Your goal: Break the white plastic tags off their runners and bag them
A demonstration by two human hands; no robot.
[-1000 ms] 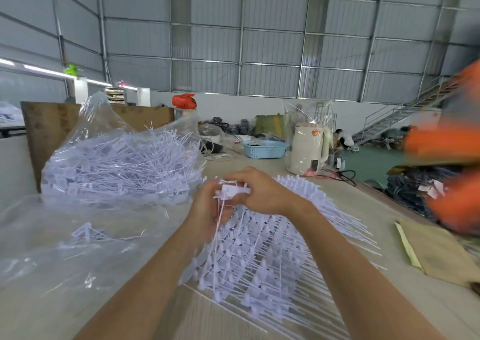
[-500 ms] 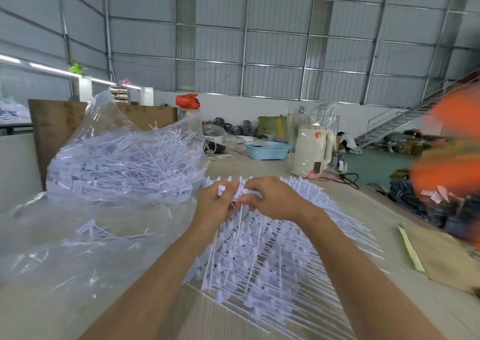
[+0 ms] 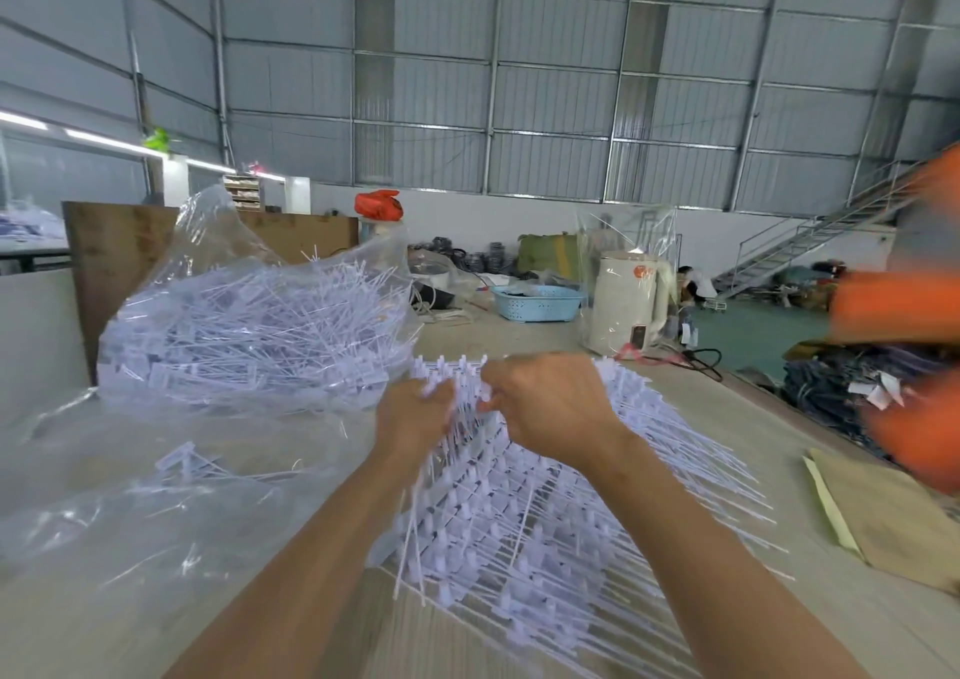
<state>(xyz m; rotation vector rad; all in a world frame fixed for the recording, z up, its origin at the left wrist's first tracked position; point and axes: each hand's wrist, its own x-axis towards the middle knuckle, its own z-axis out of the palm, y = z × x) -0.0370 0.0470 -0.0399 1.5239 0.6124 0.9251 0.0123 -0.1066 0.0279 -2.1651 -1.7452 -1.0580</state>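
both hands have dropped to the tag stack [image 3: 519, 512]; left hand [image 3: 413, 418] and right hand [image 3: 550, 408] fingers pinch my runner; snapping next needs a twist.

Bare tabletop [image 3: 493, 333] open beyond the hands, up to the blue basket [image 3: 537, 303] and white kettle [image 3: 623, 304] at the far edge. Left side crowded — heaped clear bag of tags [image 3: 249, 330], with slack plastic sheet [image 3: 104, 496] spread in front. Centre covered by the fanned tag pile [image 3: 545, 512]. Right of it a bare strip, then brown envelope [image 3: 893, 517] — blurred orange sleeve [image 3: 904, 309] intruding above.
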